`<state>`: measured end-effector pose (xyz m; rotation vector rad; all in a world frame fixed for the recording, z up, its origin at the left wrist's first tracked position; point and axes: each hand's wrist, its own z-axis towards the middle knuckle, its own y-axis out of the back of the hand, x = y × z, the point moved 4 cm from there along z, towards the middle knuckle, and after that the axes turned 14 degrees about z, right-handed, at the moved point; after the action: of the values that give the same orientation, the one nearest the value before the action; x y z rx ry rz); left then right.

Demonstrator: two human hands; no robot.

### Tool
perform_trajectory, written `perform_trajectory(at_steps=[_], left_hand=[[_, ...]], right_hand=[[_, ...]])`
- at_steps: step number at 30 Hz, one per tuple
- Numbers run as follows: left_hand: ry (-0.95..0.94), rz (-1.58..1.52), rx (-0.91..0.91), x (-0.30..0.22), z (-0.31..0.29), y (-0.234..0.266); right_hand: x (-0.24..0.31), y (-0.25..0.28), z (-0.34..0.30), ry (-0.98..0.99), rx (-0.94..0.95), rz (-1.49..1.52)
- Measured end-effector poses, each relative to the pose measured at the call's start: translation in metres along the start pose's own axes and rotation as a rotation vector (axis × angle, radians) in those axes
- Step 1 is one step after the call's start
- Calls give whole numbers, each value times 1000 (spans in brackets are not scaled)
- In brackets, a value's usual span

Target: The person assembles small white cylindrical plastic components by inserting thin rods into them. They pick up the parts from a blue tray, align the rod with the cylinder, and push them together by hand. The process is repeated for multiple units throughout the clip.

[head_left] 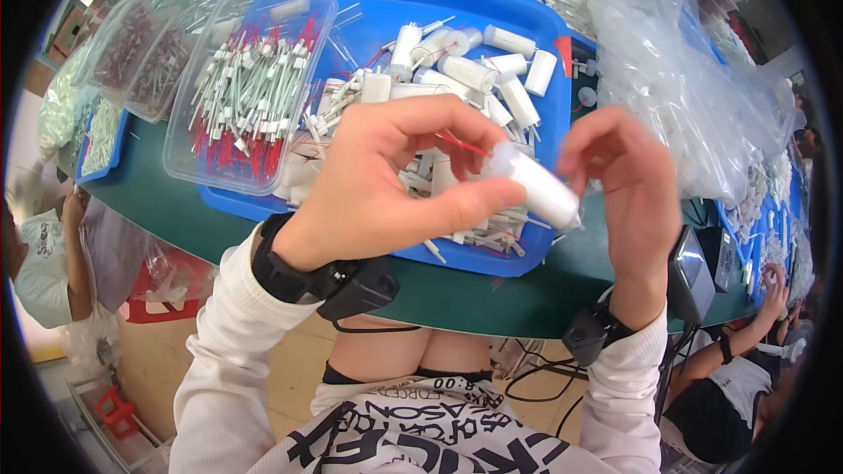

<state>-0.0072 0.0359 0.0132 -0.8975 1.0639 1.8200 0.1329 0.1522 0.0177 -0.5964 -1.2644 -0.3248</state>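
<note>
A white plastic cylinder (pixel 546 193) with a thin red wire at its upper end is pinched between the thumb and fingers of my left hand (pixel 386 184). It is held tilted over the front of a blue tray (pixel 562 105). My right hand (pixel 623 175) is beside the cylinder's lower end, its fingers loosely curled and apart, with nothing visible in them. Whether its fingertips touch the cylinder is hard to see. Beneath my hands, the tray is heaped with similar white cylinders (pixel 470 73) and small wired parts (pixel 500 237).
A clear plastic box (pixel 176 145) of white connectors with red wires (pixel 255 79) overlaps the tray's left side. Crumpled clear bags (pixel 654 79) lie to the right. A dark device (pixel 694 272) stands at the right table edge. Other people work at both sides.
</note>
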Motion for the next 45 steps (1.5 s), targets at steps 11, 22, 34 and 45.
perform_trajectory(at_steps=[11, 22, 34, 45], left_hand=[[-125, 156, -51, 2, 4, -3], [-82, 89, -223, 4, 5, 3], [-13, -4, -209, 3, 2, 5], [-62, 72, -261, 6, 0, 11]], right_hand=[[-13, -36, -9, -653, 217, 475], [-22, -36, -7, -540, 392, 993], [-2, -36, -11, -140, 166, 113], [-3, -20, -9, 25, -2, -151]])
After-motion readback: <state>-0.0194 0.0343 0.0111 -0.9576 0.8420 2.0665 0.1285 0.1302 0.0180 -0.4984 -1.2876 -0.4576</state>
